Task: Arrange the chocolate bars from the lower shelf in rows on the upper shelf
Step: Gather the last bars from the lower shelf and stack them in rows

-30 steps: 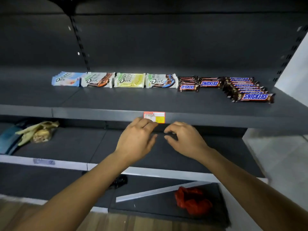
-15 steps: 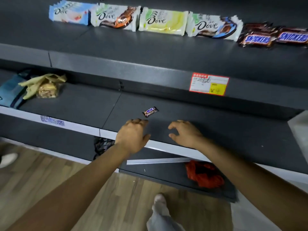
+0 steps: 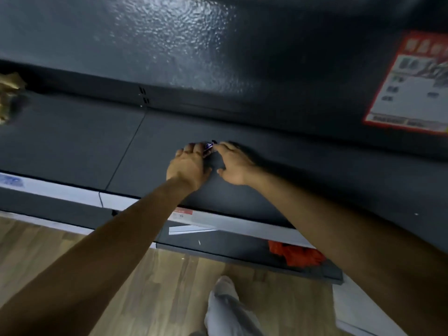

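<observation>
One small dark chocolate bar (image 3: 209,147) with blue lettering lies on the grey lower shelf (image 3: 72,141), mostly hidden by fingers. My left hand (image 3: 189,166) reaches in from below with its fingers curled over the bar's left end. My right hand (image 3: 235,166) lies beside it, fingers spread, its index fingertip touching the bar's right end. The upper shelf (image 3: 169,44) fills the top of the view as a glossy dark front face. The rows of bars on it are out of sight.
A red and white price label (image 3: 409,88) sticks to the upper shelf's edge at right. A crumpled yellow wrapper (image 3: 7,93) lies at far left on the lower shelf. A red bag (image 3: 298,255) sits on the bottom shelf. My leg (image 3: 225,306) stands on wooden floor.
The view dropped and moved in close to the lower shelf. Both hands reached forward from the shelf's front edge to the small bar, and the fingers now touch it.
</observation>
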Motion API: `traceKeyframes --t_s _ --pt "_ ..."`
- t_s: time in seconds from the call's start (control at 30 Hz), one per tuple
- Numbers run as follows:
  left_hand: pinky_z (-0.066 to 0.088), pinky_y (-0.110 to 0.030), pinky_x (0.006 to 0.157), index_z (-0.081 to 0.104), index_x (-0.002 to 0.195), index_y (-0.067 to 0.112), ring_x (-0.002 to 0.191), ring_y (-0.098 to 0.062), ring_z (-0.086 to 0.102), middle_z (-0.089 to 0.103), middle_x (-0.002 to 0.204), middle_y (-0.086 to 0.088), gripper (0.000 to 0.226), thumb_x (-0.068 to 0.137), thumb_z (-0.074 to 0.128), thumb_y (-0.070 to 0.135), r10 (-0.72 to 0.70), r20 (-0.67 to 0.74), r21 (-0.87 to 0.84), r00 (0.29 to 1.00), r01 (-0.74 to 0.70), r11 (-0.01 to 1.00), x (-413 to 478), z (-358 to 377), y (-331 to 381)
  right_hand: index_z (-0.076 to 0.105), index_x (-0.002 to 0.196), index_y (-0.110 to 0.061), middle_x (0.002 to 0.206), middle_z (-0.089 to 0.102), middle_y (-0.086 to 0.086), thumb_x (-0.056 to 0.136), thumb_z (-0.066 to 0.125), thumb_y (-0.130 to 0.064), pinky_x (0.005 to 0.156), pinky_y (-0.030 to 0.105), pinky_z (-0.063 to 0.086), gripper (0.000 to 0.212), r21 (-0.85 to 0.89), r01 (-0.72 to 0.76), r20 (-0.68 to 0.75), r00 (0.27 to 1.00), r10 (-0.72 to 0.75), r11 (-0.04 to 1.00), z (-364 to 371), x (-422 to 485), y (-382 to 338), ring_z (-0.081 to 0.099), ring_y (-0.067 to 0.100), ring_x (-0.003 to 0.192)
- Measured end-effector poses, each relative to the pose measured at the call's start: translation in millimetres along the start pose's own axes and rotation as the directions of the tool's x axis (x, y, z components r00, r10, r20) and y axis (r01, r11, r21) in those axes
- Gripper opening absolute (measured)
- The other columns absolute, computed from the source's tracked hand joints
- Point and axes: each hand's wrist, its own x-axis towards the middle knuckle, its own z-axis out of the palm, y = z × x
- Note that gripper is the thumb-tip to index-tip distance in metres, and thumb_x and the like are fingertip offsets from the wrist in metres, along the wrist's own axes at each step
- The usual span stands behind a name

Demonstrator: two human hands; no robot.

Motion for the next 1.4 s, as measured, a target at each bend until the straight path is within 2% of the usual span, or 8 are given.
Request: traceKeyframes --t_s 0.2,0.33,0.57,0.77,0.9,1.0,1.2,1.4 --pt "0.041 -0.04 0.091 0.047 0.129 0.015 0.115 -0.036 0.045 0.056 0.122 -0.014 0.045 0.087 0.056 0.027 -0.047 -0.058 -0.008 0.997 0.047 0.999 22.5 9.1 -5.8 0.016 0.149 -0.019 0.157 0.013 0.0 0.087 0.059 -0.017 0.116 0.031 0.016 0.075 0.069 -0.054 0.016 0.998 0.053 0.996 2.9 12.8 0.9 0.016 0.021 0.143" --pt "0.043 -0.035 0.084 0.062 0.114 0.017 0.102 -0.034 0.057 0.065 0.11 -0.012 0.031 0.084 0.059 0.022 0.073 -0.088 -0.083 0.993 -0.08 0.993 6.2 6.1 -7.5 0.016 0.149 -0.02 0.157 0.013 0.001 0.087 0.059 -0.011 0.115 0.029 0.016 0.076 0.11 -0.072 0.005 0.997 0.072 0.991 1.8 -1.5 -0.9 0.016 0.02 0.142" --pt "0.044 -0.027 0.084 0.069 0.101 0.02 0.094 -0.025 0.063 0.07 0.1 -0.003 0.026 0.075 0.07 0.013 0.205 -0.143 -0.262 0.968 -0.237 0.936 -48.1 -26.7 2.4 0.054 0.126 -0.02 0.125 0.06 0.003 0.083 0.067 -0.013 0.093 0.028 0.043 0.045 0.261 -0.115 -0.148 0.976 0.158 0.958 -7.7 -60.3 -17.9 0.056 0.022 0.112" --pt "0.045 -0.025 0.088 0.067 0.106 0.016 0.095 -0.022 0.062 0.068 0.105 -0.004 0.033 0.075 0.072 0.008 0.284 -0.18 -0.312 0.942 -0.329 0.891 -101.6 -72.0 25.7 0.059 0.118 -0.017 0.118 0.061 0.003 0.082 0.068 -0.016 0.085 0.023 0.043 0.038 0.329 -0.071 -0.315 0.932 0.18 0.942 -35.0 -134.4 -45.5 0.059 0.021 0.102" --pt "0.039 -0.016 0.085 0.066 0.11 0.014 0.096 -0.02 0.061 0.065 0.108 -0.005 0.036 0.075 0.072 0.009 0.371 -0.223 -0.306 0.902 -0.426 0.852 -136.5 -101.5 51.3 0.06 0.118 -0.016 0.117 0.06 0.005 0.081 0.069 -0.015 0.086 0.026 0.046 0.037 0.341 -0.039 -0.442 0.875 0.197 0.939 -61.5 -191.5 -56.2 0.06 0.021 0.1" --pt "0.045 -0.022 0.086 0.067 0.108 0.014 0.093 -0.021 0.061 0.065 0.103 -0.005 0.034 0.074 0.072 0.01 0.46 -0.287 -0.291 0.84 -0.534 0.793 -162.5 -121.3 74.4 0.062 0.115 -0.015 0.114 0.06 0.006 0.08 0.068 -0.014 0.087 0.026 0.047 0.036 0.357 -0.011 -0.524 0.825 0.21 0.934 -81.8 -235.1 -61.0 0.061 0.019 0.095" --pt "0.051 -0.031 0.079 0.065 0.106 0.017 0.085 -0.016 0.06 0.063 0.099 0.0 0.031 0.076 0.062 0.021 0.606 -0.389 -0.292 0.694 -0.717 0.633 -208.7 -160.4 123.5 0.066 0.108 -0.019 0.1 0.058 -0.007 0.082 0.067 -0.017 0.073 0.005 0.043 0.026 0.373 0.085 -0.668 0.715 0.204 0.924 -123.9 -311.5 -56.4 0.058 0.003 0.082" --pt "0.047 -0.015 0.078 0.061 0.115 0.018 0.086 -0.007 0.06 0.064 0.105 0.004 0.033 0.083 0.066 0.021 0.617 -0.454 -0.358 0.643 -0.766 0.534 -227.3 -198.8 187.3 0.067 0.09 -0.021 0.077 0.063 -0.011 0.09 0.057 -0.026 0.065 0.009 0.041 0.011 0.401 0.096 -0.761 0.589 0.272 0.911 -178.9 -352.7 -38.6 0.058 0.003 0.071"
